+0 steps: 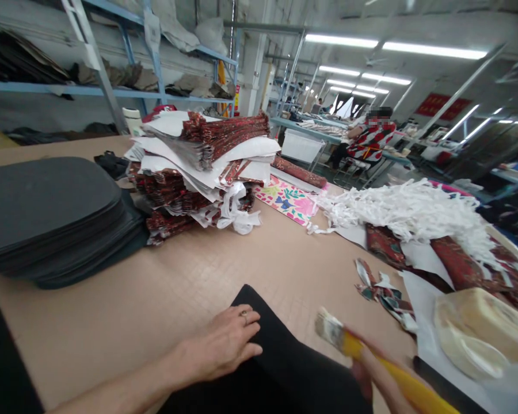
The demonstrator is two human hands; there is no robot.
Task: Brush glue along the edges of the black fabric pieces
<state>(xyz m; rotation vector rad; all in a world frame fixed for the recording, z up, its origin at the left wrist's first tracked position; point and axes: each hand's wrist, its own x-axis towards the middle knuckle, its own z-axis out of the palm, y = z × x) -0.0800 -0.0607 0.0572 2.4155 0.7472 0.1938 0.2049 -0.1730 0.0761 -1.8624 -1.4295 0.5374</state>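
Note:
A black sheet (293, 362) lies on the brown tabletop at the bottom centre. My left hand (227, 342) rests flat on its left part, fingers stretched out, with a ring on one finger. At the lower right, my right hand (373, 374) grips a paintbrush (397, 376) by its long yellow handle. The brush's pale bristles point up and left, above the sheet's right side. Part of the right hand is cut off by the frame's bottom edge and slightly blurred.
Left stands a stack of dark rounded panels (47, 201). Behind are piled red patterned fabric pieces (228, 138). To the right lie white strips (410, 207), fabric scraps (380, 287) and a cut-open pale plastic container (483, 328). A seated person (371, 138) works farther back.

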